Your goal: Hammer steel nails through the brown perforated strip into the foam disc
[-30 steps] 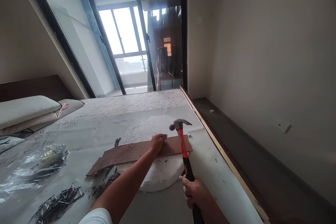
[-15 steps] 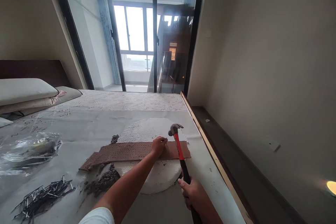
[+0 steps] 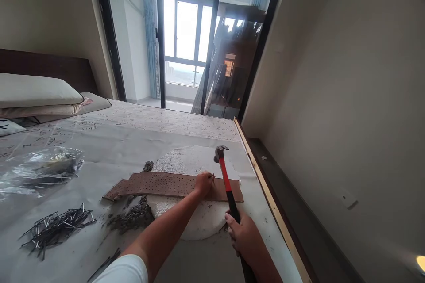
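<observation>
My right hand (image 3: 245,234) is wrapped round the black grip of a claw hammer (image 3: 226,177) with a red shaft, its head raised a little above the board. At the right part of a brown board (image 3: 166,185) dotted with rows of small holes, my left hand (image 3: 204,184) pinches a nail (image 3: 213,176), of which only a small bit shows. The board lies across a round white foam disc (image 3: 199,225). A pile of loose nails (image 3: 59,225) is at the lower left, and grey crumbly clumps (image 3: 134,216) lie beside the board.
A clear plastic bag (image 3: 43,170) lies on the covered mattress (image 3: 109,141) to the left. Pillows (image 3: 36,90) are stacked by the dark headboard. A wooden bed rail (image 3: 262,177) runs along the right side near the wall. Glass sliding doors stand beyond the bed.
The camera view has tilted and shifted slightly, bringing more nails into sight by my left sleeve. Both hands keep their grips, and the hammer stays at nearly the same place over the board.
</observation>
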The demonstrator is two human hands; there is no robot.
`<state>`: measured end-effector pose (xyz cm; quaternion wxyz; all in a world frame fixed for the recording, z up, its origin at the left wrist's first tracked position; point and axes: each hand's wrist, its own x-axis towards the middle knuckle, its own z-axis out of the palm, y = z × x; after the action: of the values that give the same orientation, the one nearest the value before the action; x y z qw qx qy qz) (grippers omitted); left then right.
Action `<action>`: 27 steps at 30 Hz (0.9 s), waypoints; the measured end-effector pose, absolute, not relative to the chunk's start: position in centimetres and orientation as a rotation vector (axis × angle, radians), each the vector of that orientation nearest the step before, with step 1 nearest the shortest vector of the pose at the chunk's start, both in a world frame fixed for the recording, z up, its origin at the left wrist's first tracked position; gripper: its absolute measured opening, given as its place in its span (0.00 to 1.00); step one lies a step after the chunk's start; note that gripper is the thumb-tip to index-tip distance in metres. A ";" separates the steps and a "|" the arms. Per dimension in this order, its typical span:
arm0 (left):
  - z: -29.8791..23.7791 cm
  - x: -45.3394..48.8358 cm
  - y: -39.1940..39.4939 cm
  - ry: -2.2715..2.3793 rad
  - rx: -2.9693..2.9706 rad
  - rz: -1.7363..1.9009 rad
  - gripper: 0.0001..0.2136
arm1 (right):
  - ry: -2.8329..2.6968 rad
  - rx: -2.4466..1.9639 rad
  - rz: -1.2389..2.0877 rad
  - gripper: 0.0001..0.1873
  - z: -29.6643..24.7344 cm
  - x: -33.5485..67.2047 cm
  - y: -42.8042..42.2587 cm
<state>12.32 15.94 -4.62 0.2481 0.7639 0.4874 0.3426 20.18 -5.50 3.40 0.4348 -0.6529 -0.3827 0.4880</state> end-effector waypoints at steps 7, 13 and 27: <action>-4.9 12.5 16.0 1.344 2.129 0.942 0.09 | -0.979 -1.714 1.131 0.12 1.9 20.4 -4.9; -4.9 12.6 15.8 1.315 2.118 0.970 0.10 | -0.996 -1.696 1.143 0.12 1.8 20.0 -5.0; -5.4 12.7 16.1 1.315 2.067 0.963 0.08 | -0.856 -1.736 1.241 0.12 1.4 20.0 -5.2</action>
<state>12.73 16.14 -5.40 0.2520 0.7600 0.4833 0.3540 20.01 -5.17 1.45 0.4087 -0.6891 -0.3397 0.4927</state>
